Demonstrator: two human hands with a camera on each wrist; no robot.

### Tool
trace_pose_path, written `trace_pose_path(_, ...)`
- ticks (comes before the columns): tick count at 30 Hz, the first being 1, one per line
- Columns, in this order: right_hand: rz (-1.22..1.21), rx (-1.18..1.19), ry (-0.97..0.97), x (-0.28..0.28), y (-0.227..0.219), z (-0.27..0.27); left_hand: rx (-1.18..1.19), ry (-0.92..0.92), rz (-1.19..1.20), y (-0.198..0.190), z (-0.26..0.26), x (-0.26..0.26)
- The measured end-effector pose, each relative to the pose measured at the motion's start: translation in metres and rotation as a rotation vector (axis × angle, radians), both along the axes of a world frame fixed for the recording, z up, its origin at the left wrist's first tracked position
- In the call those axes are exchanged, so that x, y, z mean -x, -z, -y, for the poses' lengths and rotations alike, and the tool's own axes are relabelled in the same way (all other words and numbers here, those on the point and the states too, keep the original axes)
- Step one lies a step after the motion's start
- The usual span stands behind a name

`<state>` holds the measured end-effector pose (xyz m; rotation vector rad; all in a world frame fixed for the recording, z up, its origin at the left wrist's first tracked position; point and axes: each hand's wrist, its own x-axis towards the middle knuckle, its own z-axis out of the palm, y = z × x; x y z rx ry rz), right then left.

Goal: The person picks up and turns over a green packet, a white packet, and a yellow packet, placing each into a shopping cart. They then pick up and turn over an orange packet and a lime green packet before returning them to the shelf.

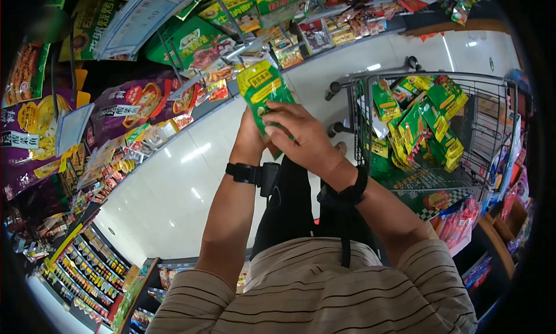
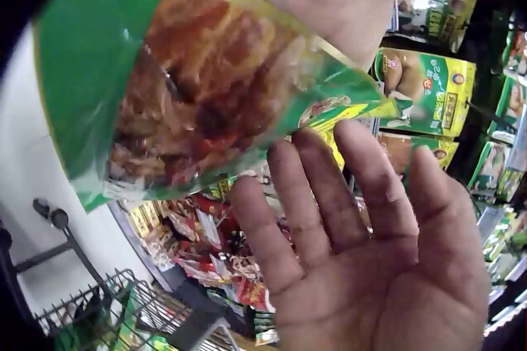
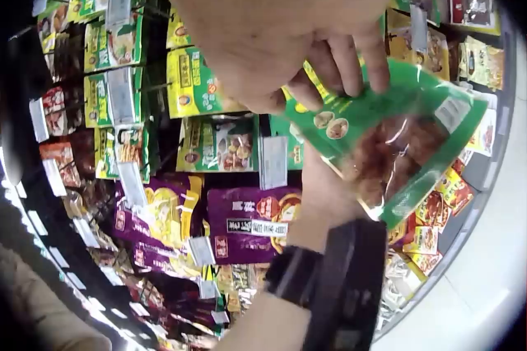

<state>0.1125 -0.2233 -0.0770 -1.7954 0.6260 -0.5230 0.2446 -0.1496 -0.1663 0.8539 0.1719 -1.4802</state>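
A green and yellow food packet (image 1: 267, 92) is held upright in front of the body, near the shelf. My right hand (image 1: 304, 138) grips its near side, fingers curled over the front; in the right wrist view this hand (image 3: 288, 30) covers the top of the packet (image 3: 395, 149). Partly hidden behind the packet is my left hand (image 1: 250, 138). The left wrist view shows that hand (image 2: 362, 244) palm-out, its fingers spread and loosely bent, fingertips close to the lower edge of the packet (image 2: 206, 96); whether they touch it is unclear.
A wire cart (image 1: 480, 108) stands at the right with several green and yellow packets (image 1: 414, 122) inside. Hanging purple bags (image 1: 127, 105) and green packets line the shelf at left and top, with price tags (image 1: 142, 24) sticking out. Pale floor (image 1: 191, 172) lies between shelf and cart.
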Motion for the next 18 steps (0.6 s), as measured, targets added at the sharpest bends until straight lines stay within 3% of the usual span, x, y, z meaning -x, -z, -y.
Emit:
trace_pose_path(4,0.042,0.174,-0.082,0.007,-0.016,-0.005,0.147,-0.069,-0.173,-0.050,0.014,0.007)
trace_pose_path(11,0.031,0.174,-0.212,0.019,-0.041,-0.009,0.195,-0.009,-0.186,-0.066,0.016,0.010)
trace_pose_path(15,0.003,0.331,-0.077,0.023,-0.034,0.009,0.240,-0.002,-0.183,-0.069,0.015,0.013)
trace_pose_path(18,-0.057,0.421,0.037,0.025,-0.032,0.026,0.263,-0.073,-0.413,-0.073,0.007,0.010)
